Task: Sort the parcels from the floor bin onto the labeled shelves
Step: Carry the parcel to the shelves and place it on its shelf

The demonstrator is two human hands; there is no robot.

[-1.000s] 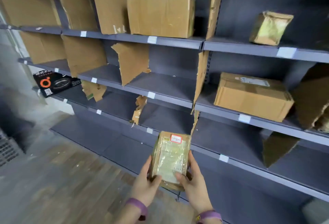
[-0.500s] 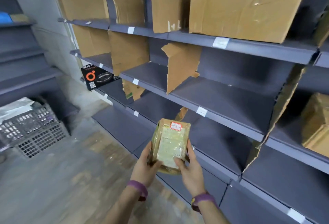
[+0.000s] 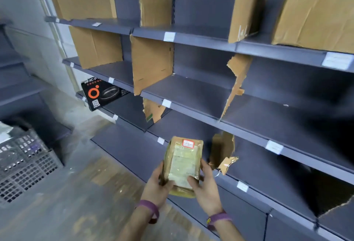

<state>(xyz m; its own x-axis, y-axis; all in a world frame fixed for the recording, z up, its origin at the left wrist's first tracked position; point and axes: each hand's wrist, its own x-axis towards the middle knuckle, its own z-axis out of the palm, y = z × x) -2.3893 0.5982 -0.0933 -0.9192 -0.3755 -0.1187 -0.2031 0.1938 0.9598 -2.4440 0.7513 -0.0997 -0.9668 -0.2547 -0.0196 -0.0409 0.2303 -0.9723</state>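
A small tan taped parcel (image 3: 183,161) with a white shipping label and a red-bordered sticker at its top stands upright in front of the lower shelves. My left hand (image 3: 158,186) grips its left edge and my right hand (image 3: 206,185) grips its right edge, thumbs on the label face. Dark grey shelves (image 3: 191,91) with small white labels (image 3: 166,103) on their front edges fill the view ahead. The grey perforated floor bin (image 3: 24,160) sits at the left on the floor.
Torn cardboard dividers (image 3: 153,64) split the shelves into bays. A black box with an orange ring (image 3: 101,95) lies on a lower left shelf. A large cardboard box (image 3: 314,10) sits at the upper right. Another dark rack (image 3: 17,87) stands at far left.
The view has swung left along the shelves, bringing the floor bin further into view. The parcel stays held in both hands in front of me.
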